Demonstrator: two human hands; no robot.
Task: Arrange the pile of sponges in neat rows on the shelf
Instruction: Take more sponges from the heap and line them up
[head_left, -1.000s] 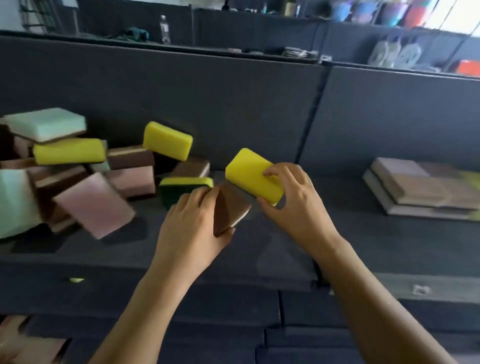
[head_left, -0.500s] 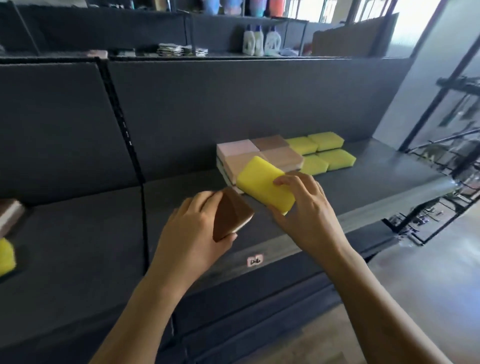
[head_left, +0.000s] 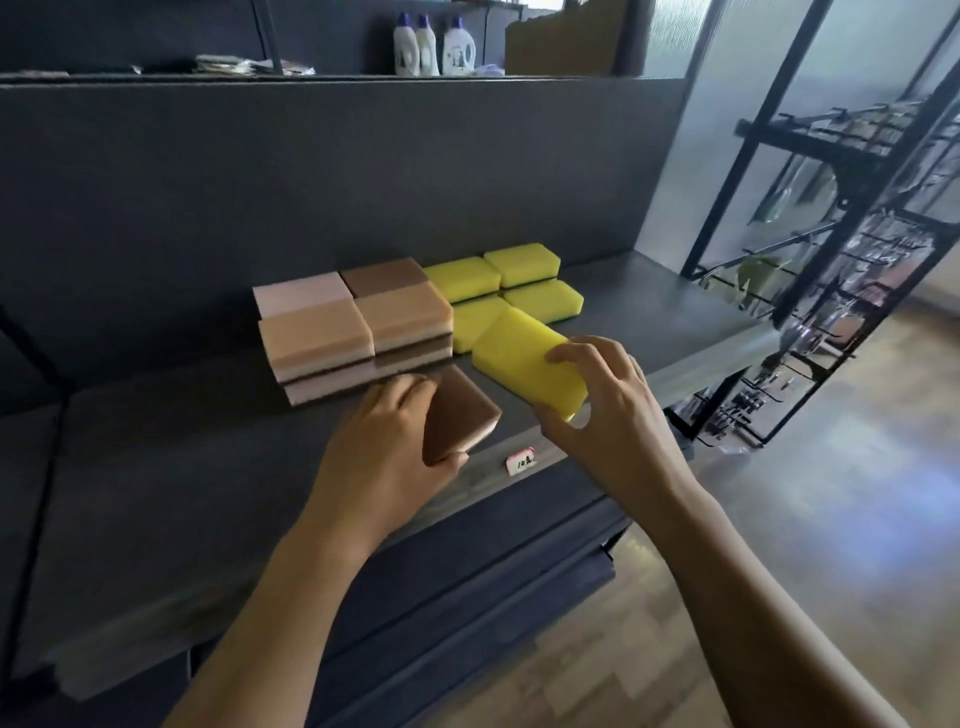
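Observation:
My left hand (head_left: 387, 441) grips a brown sponge (head_left: 462, 418) just above the front of the dark shelf (head_left: 208, 467), in front of the stacked brown and pink sponges (head_left: 353, 327). My right hand (head_left: 602, 410) holds a yellow sponge (head_left: 524, 358) tilted over the shelf, close to the front left of the yellow sponges (head_left: 514, 286) that lie in two rows. The stacked sponges sit directly left of the yellow ones, against the back panel.
A small pink-edged price label (head_left: 521, 461) sticks on the shelf's front edge. Three detergent bottles (head_left: 434, 44) stand on the upper shelf. A black wire rack (head_left: 831, 270) stands to the right over a wooden floor (head_left: 779, 519).
The view swung right from the loose pile to the arranged rows. Both hands carried their sponges along and now sit lower and closer to the stacks.

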